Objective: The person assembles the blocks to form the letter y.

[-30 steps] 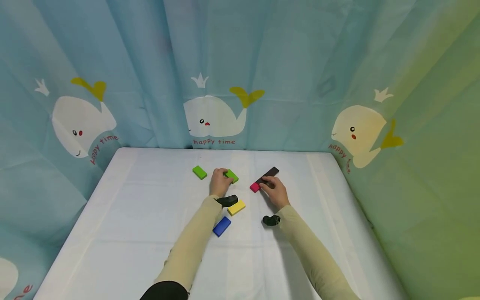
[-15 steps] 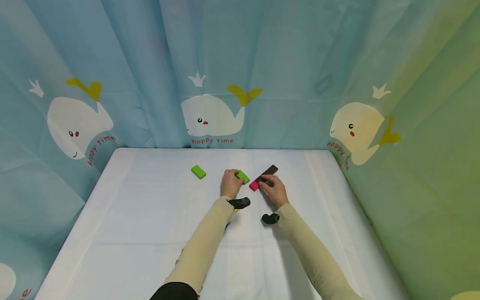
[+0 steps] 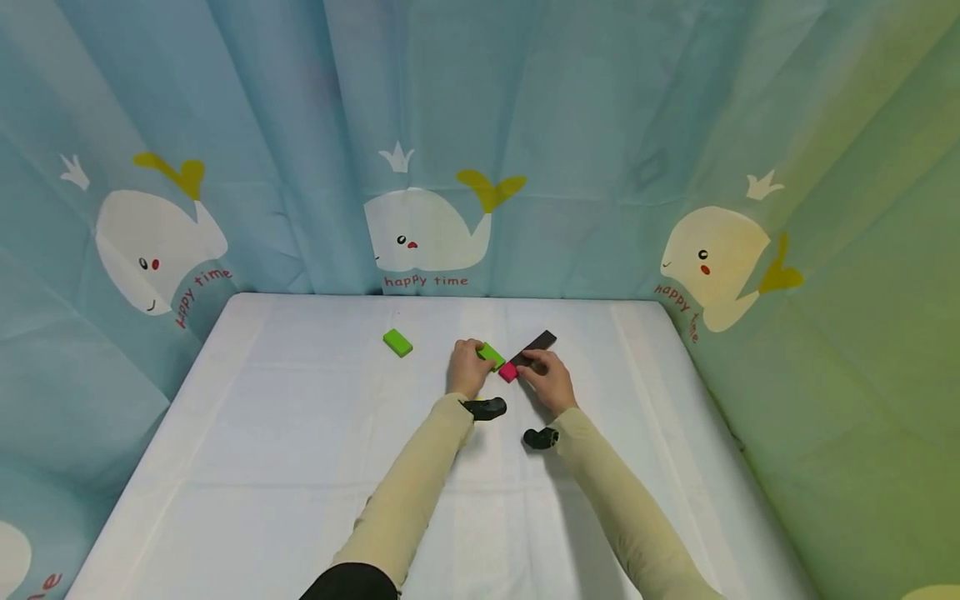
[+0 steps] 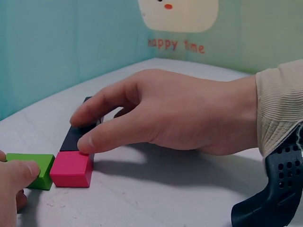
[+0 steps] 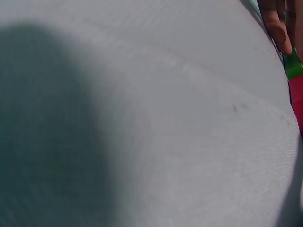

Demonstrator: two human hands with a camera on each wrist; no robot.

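My left hand (image 3: 468, 369) pinches a green block (image 3: 491, 356) between thumb and fingers. The block's end sits right at a pink block (image 3: 508, 372), as the left wrist view also shows. That pink block lies end to end with a long black block (image 3: 542, 339), forming one slanting row. My right hand (image 3: 550, 382) holds the row at the joint, its thumb at the pink block's corner and its fingers across the black one. In the right wrist view only the ends of the green block (image 5: 293, 66) and pink block (image 5: 297, 97) show, at the right edge.
A second green block (image 3: 397, 342) lies farther left on the white-covered table (image 3: 300, 417). A sliver of a yellow block (image 3: 480, 397) peeks out by my left wrist. Blue curtains (image 3: 585, 167) with printed whales stand behind the table's far edge.
My left hand has slid the green block rightward up to the pink block. The left forearm now covers the blue block and nearly all of the yellow one. My right hand has stayed put.
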